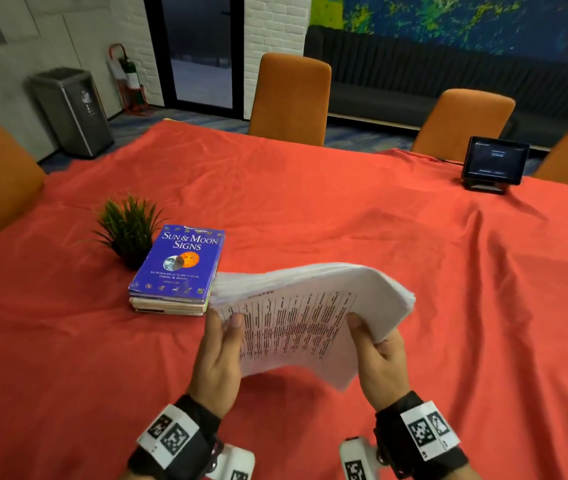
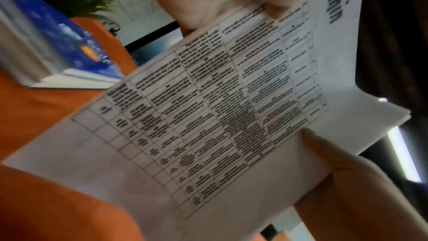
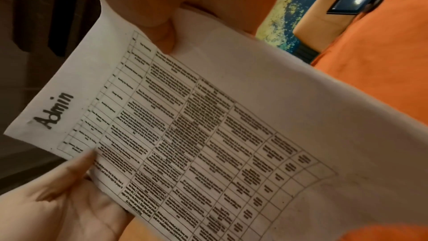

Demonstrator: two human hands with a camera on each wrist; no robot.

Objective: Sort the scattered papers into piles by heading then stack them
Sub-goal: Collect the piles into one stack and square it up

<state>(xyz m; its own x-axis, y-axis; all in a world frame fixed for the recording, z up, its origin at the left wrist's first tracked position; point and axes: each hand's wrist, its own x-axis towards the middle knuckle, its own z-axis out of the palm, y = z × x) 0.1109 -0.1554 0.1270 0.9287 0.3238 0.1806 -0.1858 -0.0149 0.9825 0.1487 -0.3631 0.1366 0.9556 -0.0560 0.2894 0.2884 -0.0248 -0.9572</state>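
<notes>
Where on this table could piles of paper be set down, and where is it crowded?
Free: the red cloth between the book stack and the small screen, and the near strip left of the left hand. Crowded: the left, where the potted plant touches the books. Both hands hold the paper stack; right hand.

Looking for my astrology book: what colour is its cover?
Blue cover, with an orange sun; clearest in head view.
</notes>
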